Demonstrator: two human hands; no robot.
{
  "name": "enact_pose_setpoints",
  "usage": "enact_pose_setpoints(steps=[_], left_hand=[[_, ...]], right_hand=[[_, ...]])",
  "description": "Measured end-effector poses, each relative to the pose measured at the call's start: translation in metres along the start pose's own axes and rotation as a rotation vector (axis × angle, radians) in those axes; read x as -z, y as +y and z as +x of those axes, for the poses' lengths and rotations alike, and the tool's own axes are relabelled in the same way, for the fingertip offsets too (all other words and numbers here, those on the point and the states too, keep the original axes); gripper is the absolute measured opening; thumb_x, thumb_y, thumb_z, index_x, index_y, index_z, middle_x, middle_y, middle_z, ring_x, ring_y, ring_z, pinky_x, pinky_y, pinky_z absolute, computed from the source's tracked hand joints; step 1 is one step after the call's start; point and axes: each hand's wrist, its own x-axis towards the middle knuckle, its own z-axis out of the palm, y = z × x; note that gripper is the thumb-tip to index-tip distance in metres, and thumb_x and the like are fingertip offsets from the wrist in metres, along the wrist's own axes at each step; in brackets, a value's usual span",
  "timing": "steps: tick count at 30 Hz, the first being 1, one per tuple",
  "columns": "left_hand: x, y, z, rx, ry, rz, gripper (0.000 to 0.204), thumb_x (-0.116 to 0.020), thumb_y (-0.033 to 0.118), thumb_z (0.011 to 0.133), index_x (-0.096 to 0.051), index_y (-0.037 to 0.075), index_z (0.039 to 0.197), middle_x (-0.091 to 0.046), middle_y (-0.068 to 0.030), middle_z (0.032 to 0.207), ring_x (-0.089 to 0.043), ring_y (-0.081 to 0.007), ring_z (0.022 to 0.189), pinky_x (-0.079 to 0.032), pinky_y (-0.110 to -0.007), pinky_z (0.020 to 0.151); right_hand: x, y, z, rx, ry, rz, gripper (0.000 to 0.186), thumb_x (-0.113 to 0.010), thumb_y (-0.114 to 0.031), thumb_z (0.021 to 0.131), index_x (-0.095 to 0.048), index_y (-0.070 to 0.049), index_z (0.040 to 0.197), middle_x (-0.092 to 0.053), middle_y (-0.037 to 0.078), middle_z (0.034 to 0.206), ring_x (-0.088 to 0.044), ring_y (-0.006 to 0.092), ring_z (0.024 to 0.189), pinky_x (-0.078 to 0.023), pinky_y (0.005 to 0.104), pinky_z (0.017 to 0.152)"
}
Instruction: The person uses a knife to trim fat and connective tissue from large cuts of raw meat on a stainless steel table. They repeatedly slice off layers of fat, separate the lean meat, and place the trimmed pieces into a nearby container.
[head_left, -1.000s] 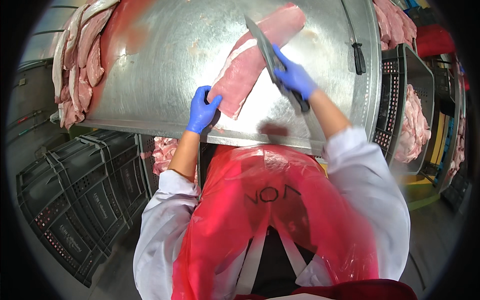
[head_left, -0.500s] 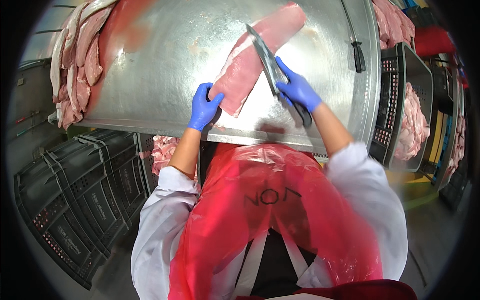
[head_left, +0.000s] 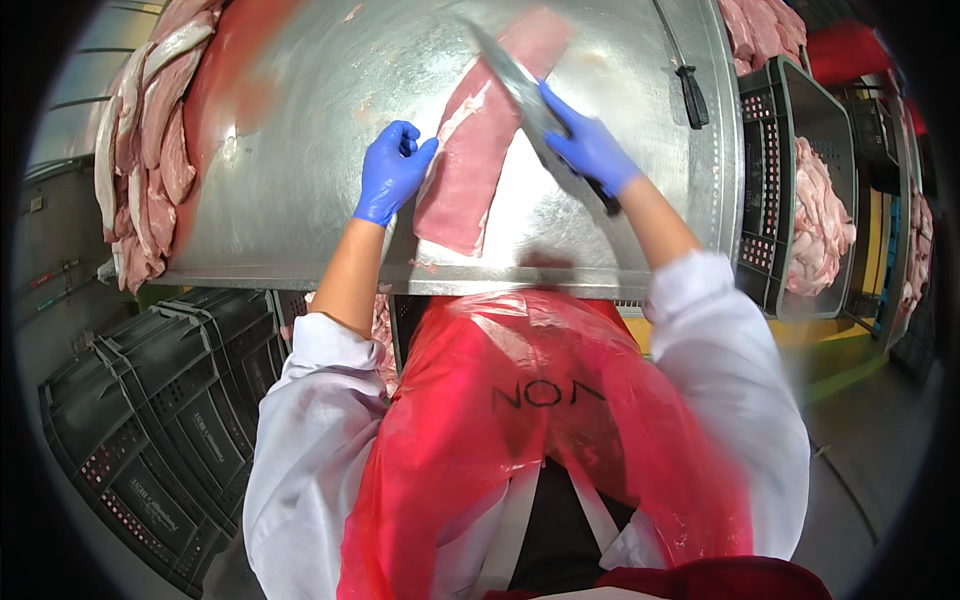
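Note:
A long piece of pale pink pork loin [head_left: 462,190] lies lengthwise on the steel table [head_left: 300,200], with a white streak of fat on its upper left part. My left hand [head_left: 392,172], in a blue glove, is beside its left edge. The fingers are half curled and the thumb stands apart, close to the meat; nothing shows between them. In my right hand [head_left: 592,150], also gloved in blue, is a large knife [head_left: 520,92]. Its blade slants up and left across the loin's right side, blurred near the tip. The black handle end sticks out below the hand.
Several meat pieces [head_left: 160,150] are heaped at the table's left edge. A black-handled tool [head_left: 690,97] with a thin rod lies at the right. Dark crates [head_left: 170,430] stand below left; another crate [head_left: 775,200] holds meat trimmings [head_left: 820,225] at the right.
My left hand has let go of the loin's near end and moved up along its left side. The loin appears lower and more upright. The knife remains in my right hand.

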Motion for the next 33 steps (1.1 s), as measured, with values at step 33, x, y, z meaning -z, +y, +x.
enact_pose_setpoints(steps=[33], left_hand=[[-0.06, 0.008, 0.086, -0.026, -0.014, 0.324, 0.022, -0.067, 0.02, 0.08, -0.071, 0.0, 0.087, -0.071, -0.0191, 0.08, -0.069, -0.0302, 0.074, -0.054, -0.039, 0.071]], right_hand=[[-0.049, 0.022, 0.004, -0.063, 0.042, 0.572, 0.08, -0.059, -0.012, 0.094, -0.023, -0.035, 0.161, -0.064, 0.008, 0.077, -0.059, 0.0121, 0.058, -0.054, 0.0302, 0.054]])
